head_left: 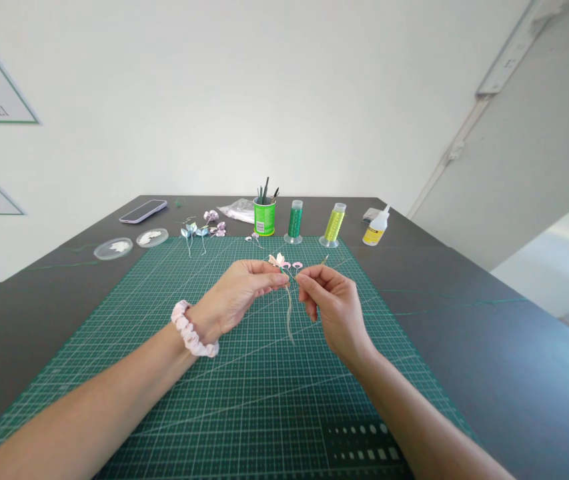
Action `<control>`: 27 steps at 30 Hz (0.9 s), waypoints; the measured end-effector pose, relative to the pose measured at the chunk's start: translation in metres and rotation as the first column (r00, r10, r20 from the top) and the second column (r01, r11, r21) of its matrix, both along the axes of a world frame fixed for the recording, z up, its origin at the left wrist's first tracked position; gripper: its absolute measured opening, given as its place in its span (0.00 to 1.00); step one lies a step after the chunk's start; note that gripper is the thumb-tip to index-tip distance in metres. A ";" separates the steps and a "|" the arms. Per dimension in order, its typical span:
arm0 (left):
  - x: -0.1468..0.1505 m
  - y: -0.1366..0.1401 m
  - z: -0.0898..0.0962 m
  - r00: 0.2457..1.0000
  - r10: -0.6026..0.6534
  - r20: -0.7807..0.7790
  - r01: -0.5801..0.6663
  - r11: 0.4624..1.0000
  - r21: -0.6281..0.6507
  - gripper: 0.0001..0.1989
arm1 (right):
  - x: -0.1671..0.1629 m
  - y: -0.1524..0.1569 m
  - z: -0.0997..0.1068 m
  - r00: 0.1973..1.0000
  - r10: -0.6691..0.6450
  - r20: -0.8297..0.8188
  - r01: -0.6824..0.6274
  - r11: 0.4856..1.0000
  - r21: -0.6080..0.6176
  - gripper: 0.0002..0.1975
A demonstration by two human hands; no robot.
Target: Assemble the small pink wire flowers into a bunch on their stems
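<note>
Above the green cutting mat (244,400), my left hand (241,293) pinches the stem of a small cream and pale pink flower (277,260). A scrunchie (191,333) is on my left wrist. Below the fingertips hangs a pale, slightly wavy strand (289,313), its lower end free. My right hand (331,300) is closed, thumb and forefinger pinching a thin thread (291,275) that runs to the flower's stem. A slim pointed end (325,259) shows above my right knuckles; whether the hand holds it is unclear. Pink petal pieces (297,265) lie just beyond the fingers.
Behind stand a green can (264,219) of tools, a green thread spool (295,223), a yellow-green spool (334,225) and a glue bottle (376,228). Leftward are wired blue flowers (194,230), purple flowers (218,229), shallow dishes (113,249) and a phone (143,211).
</note>
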State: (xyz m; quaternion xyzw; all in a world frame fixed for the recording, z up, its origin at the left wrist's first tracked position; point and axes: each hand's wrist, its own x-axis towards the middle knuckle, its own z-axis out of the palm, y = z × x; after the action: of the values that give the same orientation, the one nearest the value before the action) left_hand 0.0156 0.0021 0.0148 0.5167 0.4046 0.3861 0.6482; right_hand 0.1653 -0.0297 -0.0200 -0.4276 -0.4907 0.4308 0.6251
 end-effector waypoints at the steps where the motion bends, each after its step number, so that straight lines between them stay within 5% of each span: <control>1: 0.000 0.000 0.000 1.000 0.001 0.003 -0.001 1.000 -0.001 0.10 | 0.000 0.000 0.000 1.000 -0.002 -0.003 0.002 1.000 -0.002 0.10; 27: 0.001 0.000 0.003 1.000 -0.012 -0.009 0.012 0.999 0.036 0.09 | 0.001 0.001 -0.002 1.000 0.004 -0.003 -0.004 1.000 -0.010 0.09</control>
State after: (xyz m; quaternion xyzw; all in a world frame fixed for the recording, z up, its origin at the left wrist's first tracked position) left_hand 0.0165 0.0019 0.0181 0.5325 0.3971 0.3874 0.6393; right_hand 0.1665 -0.0286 -0.0224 -0.4290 -0.4884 0.4350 0.6231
